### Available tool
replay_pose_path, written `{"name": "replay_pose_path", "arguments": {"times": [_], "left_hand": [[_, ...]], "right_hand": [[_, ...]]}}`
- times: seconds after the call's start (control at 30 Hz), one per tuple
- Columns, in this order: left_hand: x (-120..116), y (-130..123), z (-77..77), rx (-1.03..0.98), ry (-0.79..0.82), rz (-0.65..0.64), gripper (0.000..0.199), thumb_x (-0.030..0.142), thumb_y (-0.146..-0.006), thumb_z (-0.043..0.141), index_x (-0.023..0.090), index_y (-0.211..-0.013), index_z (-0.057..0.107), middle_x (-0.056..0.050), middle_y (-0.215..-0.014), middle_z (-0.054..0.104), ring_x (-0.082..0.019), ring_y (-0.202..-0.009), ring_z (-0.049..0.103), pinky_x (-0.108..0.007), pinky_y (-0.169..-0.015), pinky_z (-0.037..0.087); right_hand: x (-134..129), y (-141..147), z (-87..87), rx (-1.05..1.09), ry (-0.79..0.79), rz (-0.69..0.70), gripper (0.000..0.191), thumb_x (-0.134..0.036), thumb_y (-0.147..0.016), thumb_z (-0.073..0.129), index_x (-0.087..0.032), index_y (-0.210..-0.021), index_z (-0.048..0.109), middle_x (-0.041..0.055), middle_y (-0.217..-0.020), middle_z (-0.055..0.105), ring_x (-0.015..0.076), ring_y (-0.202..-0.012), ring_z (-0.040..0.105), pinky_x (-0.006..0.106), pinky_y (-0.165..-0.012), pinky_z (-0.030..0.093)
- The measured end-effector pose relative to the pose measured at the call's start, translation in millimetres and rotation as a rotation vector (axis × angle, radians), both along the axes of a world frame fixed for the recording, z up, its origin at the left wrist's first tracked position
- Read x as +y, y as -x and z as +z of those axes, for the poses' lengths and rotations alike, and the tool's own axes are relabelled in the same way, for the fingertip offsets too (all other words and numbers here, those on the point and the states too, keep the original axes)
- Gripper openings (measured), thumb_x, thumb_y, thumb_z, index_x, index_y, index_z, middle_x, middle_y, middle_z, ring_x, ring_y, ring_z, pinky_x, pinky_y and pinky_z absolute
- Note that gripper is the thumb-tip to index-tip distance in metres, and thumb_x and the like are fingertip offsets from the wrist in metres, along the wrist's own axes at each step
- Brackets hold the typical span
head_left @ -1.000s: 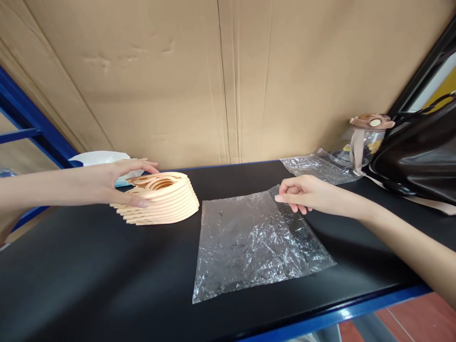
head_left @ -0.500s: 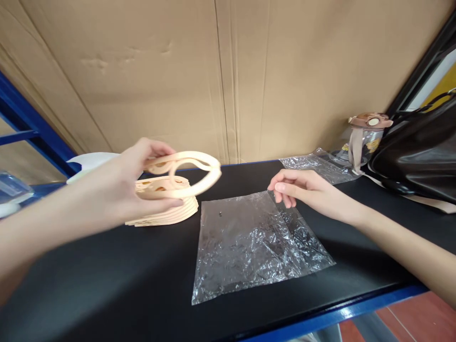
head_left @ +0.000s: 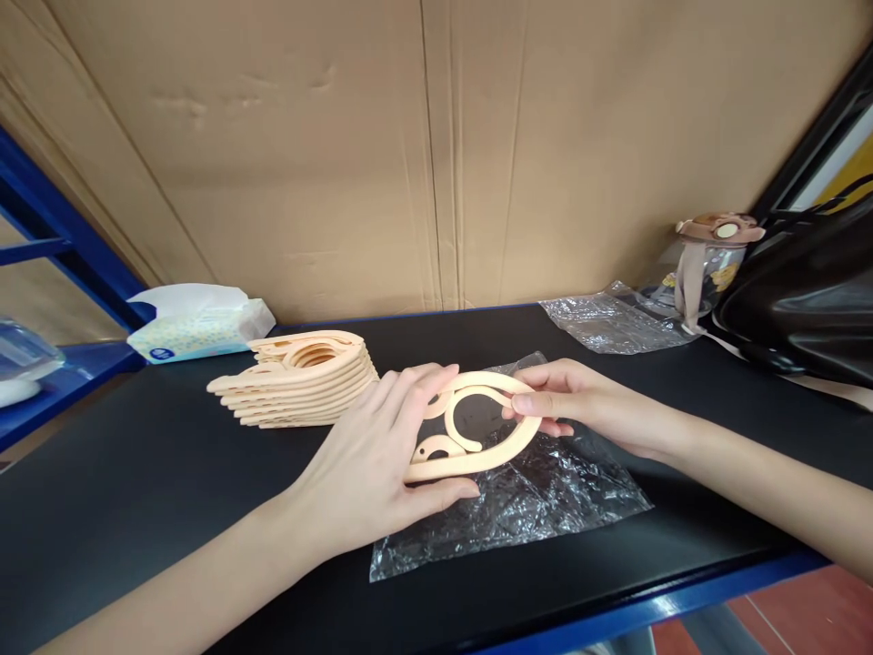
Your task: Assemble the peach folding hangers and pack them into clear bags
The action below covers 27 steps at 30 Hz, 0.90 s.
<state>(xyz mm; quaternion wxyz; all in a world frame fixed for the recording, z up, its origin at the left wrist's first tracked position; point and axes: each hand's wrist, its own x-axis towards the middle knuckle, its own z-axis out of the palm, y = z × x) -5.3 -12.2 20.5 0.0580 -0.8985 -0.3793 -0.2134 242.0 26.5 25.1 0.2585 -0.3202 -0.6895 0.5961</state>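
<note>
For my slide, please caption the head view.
Left hand and right hand hold a peach looped piece over a clear bag, near a matching stack.

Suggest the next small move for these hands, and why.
Probably settle the cream looped piece flat onto the clear bag: the left hand holds one end, the right hand pinches the other, and the bag lies spread beneath on the black table.

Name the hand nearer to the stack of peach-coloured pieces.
Left. The left hand is just right of the stack and slightly nearer the camera; the right hand is farther right, at the right end of the single piece both hold.
</note>
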Motion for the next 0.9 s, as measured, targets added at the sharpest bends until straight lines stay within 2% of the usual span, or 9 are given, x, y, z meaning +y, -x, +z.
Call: {"name": "replay_pose_path", "arguments": {"times": [0.2,0.33,0.4,0.47,0.67,0.9], "left_hand": [[2.1,5.1,-5.1,0.084,0.014,0.007,0.077,0.060,-0.085,0.051,0.017,-0.142,0.022,-0.014,-0.143,0.038,-0.030,-0.128,0.040,-0.044,-0.101,0.040],[5.8,5.8,-11.4,0.148,-0.009,0.001,0.086,0.063,-0.087,0.046,0.014,-0.148,0.011,-0.014,-0.153,0.025,-0.030,-0.138,0.025,-0.045,-0.108,0.032],[7.0,5.8,-13.7,0.170,-0.020,-0.004,0.089,0.063,-0.087,0.045,0.012,-0.149,0.006,-0.015,-0.154,0.022,-0.030,-0.139,0.023,-0.044,-0.109,0.031],[7.4,5.7,-13.6,0.170,-0.034,-0.002,0.088,0.062,-0.088,0.045,0.011,-0.149,0.008,-0.016,-0.152,0.026,-0.029,-0.138,0.027,-0.043,-0.107,0.033],[5.9,6.8,-2.7,0.145,-0.192,0.005,0.075,0.055,-0.086,0.055,0.009,-0.141,0.033,-0.015,-0.129,0.054,-0.028,-0.113,0.054,-0.038,-0.094,0.044],[5.8,6.7,3.3,0.211,-0.434,-0.057,0.069,0.053,-0.087,0.053,0.000,-0.131,0.045,-0.020,-0.127,0.059,-0.030,-0.108,0.059,-0.039,-0.087,0.045]], "right_hand": [[0.9,1.7,-3.3,-0.047,-0.001,-0.006,0.029,-0.042,-0.082,0.065,-0.014,-0.088,0.069,-0.0015,-0.068,0.048,0.0075,-0.059,0.036,0.022,-0.051,0.026],[1.4,2.0,-3.8,-0.068,-0.010,-0.013,0.027,-0.040,-0.082,0.066,-0.014,-0.088,0.069,-0.0010,-0.070,0.049,0.0081,-0.062,0.037,0.022,-0.053,0.028],[2.2,1.4,-4.3,-0.082,-0.008,-0.014,0.027,-0.040,-0.081,0.066,-0.014,-0.087,0.069,-0.0010,-0.070,0.049,0.0081,-0.062,0.038,0.022,-0.053,0.028],[3.3,0.0,-4.2,-0.091,-0.012,-0.010,0.027,-0.040,-0.081,0.066,-0.014,-0.087,0.069,-0.0010,-0.070,0.049,0.0081,-0.061,0.038,0.022,-0.053,0.029],[5.7,-4.6,2.4,-0.111,-0.083,0.006,0.024,-0.039,-0.083,0.064,-0.016,-0.086,0.069,-0.0018,-0.069,0.049,0.0076,-0.061,0.038,0.022,-0.052,0.029],[4.3,-3.1,5.3,-0.093,-0.084,-0.018,0.021,-0.037,-0.081,0.066,-0.016,-0.082,0.068,-0.0026,-0.067,0.050,0.0073,-0.059,0.040,0.022,-0.053,0.031]]}}
